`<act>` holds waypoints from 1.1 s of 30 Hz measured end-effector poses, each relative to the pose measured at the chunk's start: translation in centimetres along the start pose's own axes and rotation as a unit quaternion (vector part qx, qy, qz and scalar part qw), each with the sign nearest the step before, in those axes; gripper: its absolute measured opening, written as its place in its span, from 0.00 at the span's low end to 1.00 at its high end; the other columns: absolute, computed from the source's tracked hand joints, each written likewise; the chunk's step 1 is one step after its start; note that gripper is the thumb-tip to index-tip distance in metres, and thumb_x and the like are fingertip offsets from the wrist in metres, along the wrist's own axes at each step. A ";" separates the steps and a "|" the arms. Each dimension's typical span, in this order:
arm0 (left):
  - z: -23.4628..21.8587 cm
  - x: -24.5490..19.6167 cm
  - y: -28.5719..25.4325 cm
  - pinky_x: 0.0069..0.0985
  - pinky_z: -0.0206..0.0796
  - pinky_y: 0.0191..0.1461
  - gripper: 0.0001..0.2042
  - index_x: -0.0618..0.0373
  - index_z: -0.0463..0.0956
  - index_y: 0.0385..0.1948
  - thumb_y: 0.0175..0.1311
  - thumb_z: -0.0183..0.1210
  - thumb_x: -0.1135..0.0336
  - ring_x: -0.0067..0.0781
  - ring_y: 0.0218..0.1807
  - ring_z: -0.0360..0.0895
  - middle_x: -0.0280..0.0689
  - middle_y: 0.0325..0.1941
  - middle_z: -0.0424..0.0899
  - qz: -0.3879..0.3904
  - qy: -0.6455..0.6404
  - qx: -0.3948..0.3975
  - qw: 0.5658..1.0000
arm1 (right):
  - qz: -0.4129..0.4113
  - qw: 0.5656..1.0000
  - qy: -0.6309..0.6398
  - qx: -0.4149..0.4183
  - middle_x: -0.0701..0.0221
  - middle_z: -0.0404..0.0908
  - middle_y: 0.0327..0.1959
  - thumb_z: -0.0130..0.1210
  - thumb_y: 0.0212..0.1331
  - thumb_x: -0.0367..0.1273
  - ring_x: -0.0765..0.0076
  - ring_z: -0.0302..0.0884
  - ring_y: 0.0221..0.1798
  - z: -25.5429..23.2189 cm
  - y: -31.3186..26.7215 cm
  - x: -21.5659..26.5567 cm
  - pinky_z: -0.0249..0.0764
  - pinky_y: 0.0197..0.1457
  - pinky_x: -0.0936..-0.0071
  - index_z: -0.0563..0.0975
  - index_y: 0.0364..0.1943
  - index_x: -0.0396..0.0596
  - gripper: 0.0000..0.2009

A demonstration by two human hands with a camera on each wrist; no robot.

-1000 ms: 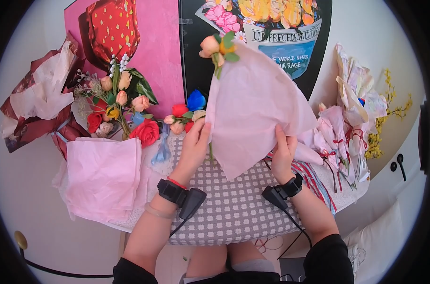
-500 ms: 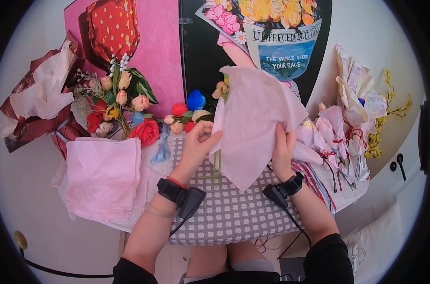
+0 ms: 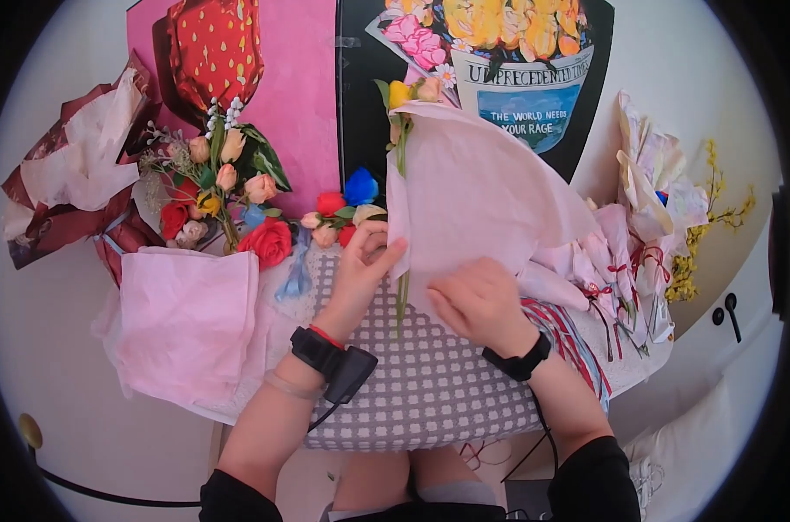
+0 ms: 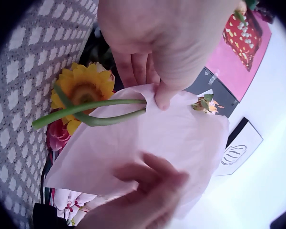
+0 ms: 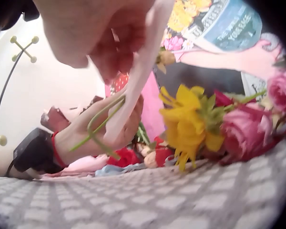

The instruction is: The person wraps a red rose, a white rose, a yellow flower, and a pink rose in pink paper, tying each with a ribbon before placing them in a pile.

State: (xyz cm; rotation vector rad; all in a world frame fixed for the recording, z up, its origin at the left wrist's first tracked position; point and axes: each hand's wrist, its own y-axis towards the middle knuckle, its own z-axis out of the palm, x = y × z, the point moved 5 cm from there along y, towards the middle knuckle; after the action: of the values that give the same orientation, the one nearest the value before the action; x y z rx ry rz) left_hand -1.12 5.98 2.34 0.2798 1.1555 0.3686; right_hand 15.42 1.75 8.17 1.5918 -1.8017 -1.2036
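My left hand (image 3: 367,271) pinches the left edge of a pale pink wrapping sheet (image 3: 482,187) together with flower stems (image 3: 402,304). A yellow flower (image 3: 399,94) and a peach rose (image 3: 429,89) show above the folded edge. In the left wrist view, two green stems (image 4: 62,116) come out of the fold beneath my left thumb. My right hand (image 3: 482,304) is in front of the sheet's lower part, its fingers loosely bent. Blurred in the left wrist view, that right hand (image 4: 150,191) has its fingers apart over the sheet.
Folded pink sheets (image 3: 186,322) lie at the left beside roses (image 3: 264,244) and a dark red wrapped bouquet (image 3: 82,183). Wrapped small bouquets (image 3: 617,252) and striped ribbons (image 3: 565,348) are at the right. A checked cushion (image 3: 412,391) lies below; a sunflower (image 4: 83,90) shows behind the stems.
The sheet with its flowers dipped, then rose again. My right hand has let go of the sheet's right side and moved left across its lower front. The left hand keeps its pinch.
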 end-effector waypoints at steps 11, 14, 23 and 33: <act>0.9 -0.1 -0.3 0.14 0.61 0.38 0.04 0.55 0.67 0.33 0.60 0.54 0.71 0.14 0.37 0.70 0.28 0.36 0.75 -0.002 0.004 0.050 0.999 | 0.509 0.586 0.607 0.171 0.72 0.75 0.32 0.40 0.65 0.37 0.79 0.74 0.36 7.1 -4.2 -1.9 0.69 0.37 0.81 0.69 0.40 0.40 0.13; 1.3 -0.2 -0.5 0.14 0.61 0.37 0.04 0.55 0.67 0.31 0.62 0.53 0.69 0.13 0.35 0.69 0.28 0.35 0.75 -0.035 -0.023 0.065 0.997 | 0.498 0.639 0.565 0.155 0.76 0.69 0.25 0.37 0.66 0.37 0.82 0.65 0.28 7.0 -4.4 -3.6 0.63 0.32 0.82 0.70 0.36 0.42 0.14; 0.2 0.0 0.1 0.15 0.64 0.41 0.05 0.53 0.65 0.29 0.63 0.52 0.68 0.14 0.37 0.71 0.27 0.33 0.74 -0.001 -0.057 0.026 0.998 | 0.372 0.910 0.178 -0.041 0.76 0.64 0.20 0.39 0.65 0.38 0.81 0.61 0.26 -0.5 -1.0 -8.3 0.60 0.29 0.80 0.69 0.29 0.43 0.14; 2.6 0.7 -4.8 0.19 0.63 0.49 0.16 0.63 0.73 0.43 0.51 0.61 0.73 0.18 0.43 0.72 0.31 0.42 0.77 -0.258 0.042 0.475 0.840 | 0.309 0.947 0.075 0.050 0.68 0.71 0.25 0.42 0.63 0.33 0.73 0.69 0.31 -5.3 -0.6 -17.7 0.65 0.36 0.77 0.70 0.31 0.42 0.09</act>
State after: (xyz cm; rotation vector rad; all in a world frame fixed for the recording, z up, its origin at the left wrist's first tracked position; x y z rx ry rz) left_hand 2.22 1.84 0.87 0.7962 1.3786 -0.7201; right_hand 24.17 16.92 14.12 0.9972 -2.0578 -0.6874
